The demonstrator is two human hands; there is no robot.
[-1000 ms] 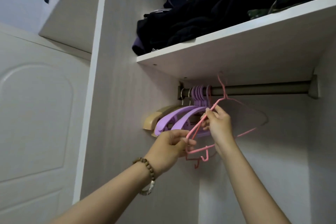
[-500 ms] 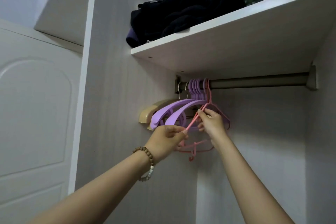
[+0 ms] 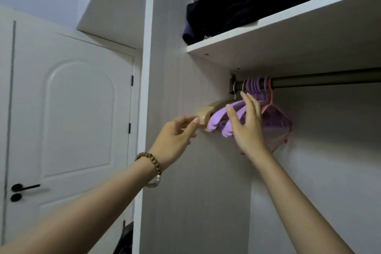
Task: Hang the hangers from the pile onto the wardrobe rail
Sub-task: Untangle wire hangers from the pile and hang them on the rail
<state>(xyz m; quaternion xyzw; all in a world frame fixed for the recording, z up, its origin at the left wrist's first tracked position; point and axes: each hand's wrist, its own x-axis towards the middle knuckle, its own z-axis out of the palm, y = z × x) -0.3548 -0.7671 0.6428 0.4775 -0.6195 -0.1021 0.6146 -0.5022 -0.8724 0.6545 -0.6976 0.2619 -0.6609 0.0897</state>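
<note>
Pink wire hangers [image 3: 276, 117] hang at the left end of the wardrobe rail [image 3: 321, 80], just right of the purple hangers [image 3: 218, 121], long axes crossing the rail. The right hand [image 3: 247, 128], fingers straight and empty, lies nearest, directly before them. The left hand [image 3: 175, 140], loosely curled, holds nothing beside the beige hanger [image 3: 204, 114].

I see hangers [image 3: 218, 126] on the rail [image 3: 319, 80] just behind my right hand [image 3: 247, 128], shelf [image 3: 288, 33] above, left hand [image 3: 175, 138] to its left.
</note>
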